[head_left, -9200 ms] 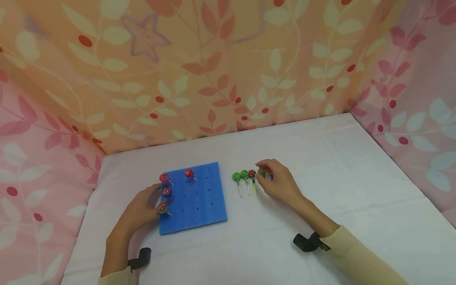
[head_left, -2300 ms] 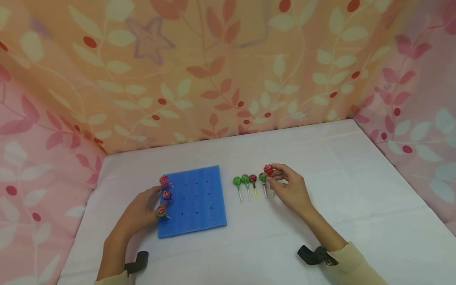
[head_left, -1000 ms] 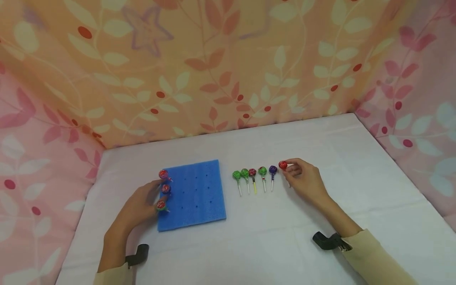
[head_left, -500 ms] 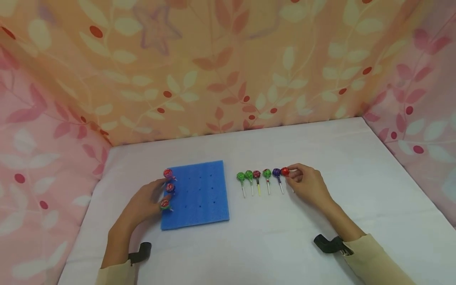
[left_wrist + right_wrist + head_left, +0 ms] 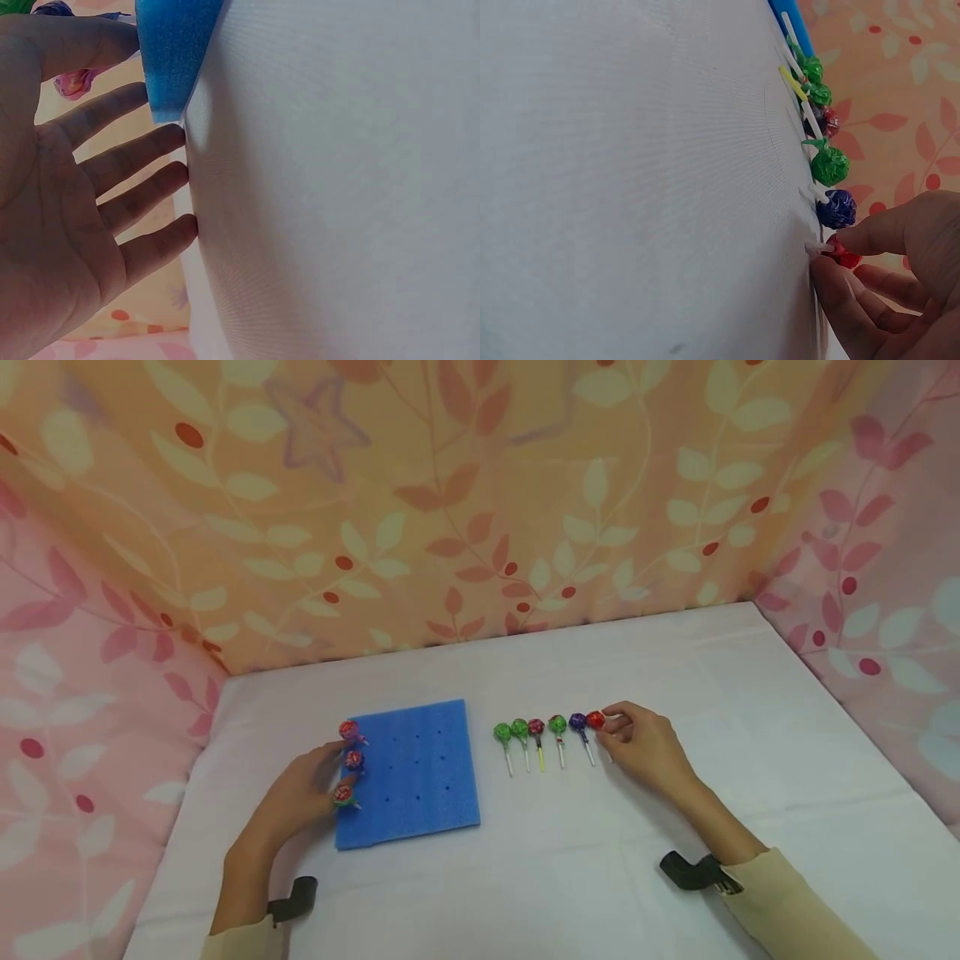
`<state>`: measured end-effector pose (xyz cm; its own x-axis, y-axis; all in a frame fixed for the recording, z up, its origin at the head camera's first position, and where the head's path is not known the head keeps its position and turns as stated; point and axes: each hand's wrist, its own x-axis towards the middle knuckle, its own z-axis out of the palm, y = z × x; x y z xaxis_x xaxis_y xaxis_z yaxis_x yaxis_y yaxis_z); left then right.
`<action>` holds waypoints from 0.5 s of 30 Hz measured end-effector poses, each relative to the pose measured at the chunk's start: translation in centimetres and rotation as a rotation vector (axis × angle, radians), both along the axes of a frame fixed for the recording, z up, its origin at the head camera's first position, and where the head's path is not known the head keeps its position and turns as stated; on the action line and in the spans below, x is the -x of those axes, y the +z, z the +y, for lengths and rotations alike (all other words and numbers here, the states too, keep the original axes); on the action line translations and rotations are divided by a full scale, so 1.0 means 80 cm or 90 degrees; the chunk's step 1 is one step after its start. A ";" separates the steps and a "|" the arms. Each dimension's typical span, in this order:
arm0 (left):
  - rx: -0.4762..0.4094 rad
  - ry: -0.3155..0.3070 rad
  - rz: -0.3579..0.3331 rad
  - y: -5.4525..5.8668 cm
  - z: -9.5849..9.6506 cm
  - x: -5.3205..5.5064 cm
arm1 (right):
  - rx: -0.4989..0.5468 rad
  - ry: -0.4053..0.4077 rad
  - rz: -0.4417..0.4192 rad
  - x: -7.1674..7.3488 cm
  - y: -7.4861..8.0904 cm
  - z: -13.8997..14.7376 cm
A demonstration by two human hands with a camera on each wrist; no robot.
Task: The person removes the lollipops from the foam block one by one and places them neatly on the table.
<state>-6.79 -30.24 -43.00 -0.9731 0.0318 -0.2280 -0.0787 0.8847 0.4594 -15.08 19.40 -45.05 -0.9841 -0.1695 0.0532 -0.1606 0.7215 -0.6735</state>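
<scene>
A blue foam board (image 5: pixel 420 818) with rows of small holes lies on the table. Three lollipops stand along its left side: a pink-and-red one (image 5: pixel 348 730), a dark blue-and-red one (image 5: pixel 354 761) and a green-and-red one (image 5: pixel 342 794). My left hand (image 5: pixel 300 789) rests at that edge, its extended thumb and index finger (image 5: pixel 112 109) touching the foam. My right hand (image 5: pixel 647 746) pinches a red lollipop (image 5: pixel 843 253) between thumb and index finger, down at the tabletop. Beside it lies a purple lollipop (image 5: pixel 836 209), the nearest of a row.
Left of the purple lollipop lie a green lollipop (image 5: pixel 557 724), a dark red one (image 5: pixel 536 727) with a yellow stick, and two more green lollipops (image 5: pixel 502 732). White cloth covers the table (image 5: pixel 525 893). A patterned curtain (image 5: pixel 480 510) stands behind.
The red lollipop left the board's back row and travelled in my right hand past the row, then down beside the purple one at its right end. My left hand stayed at the board.
</scene>
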 end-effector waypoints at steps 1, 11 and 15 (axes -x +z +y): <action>-0.002 0.000 -0.001 -0.001 0.000 0.000 | -0.003 -0.002 0.000 -0.001 0.000 0.000; -0.005 -0.007 0.013 -0.001 0.000 -0.002 | 0.007 -0.008 0.014 -0.008 0.010 -0.001; 0.000 -0.003 0.011 -0.001 0.001 -0.003 | 0.028 -0.003 0.030 -0.012 0.017 -0.007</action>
<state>-6.57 -30.14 -43.08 -0.9769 0.0364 -0.2105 -0.0664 0.8848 0.4612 -14.09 18.86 -43.67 -0.9810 -0.1620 0.1067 -0.1900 0.6919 -0.6965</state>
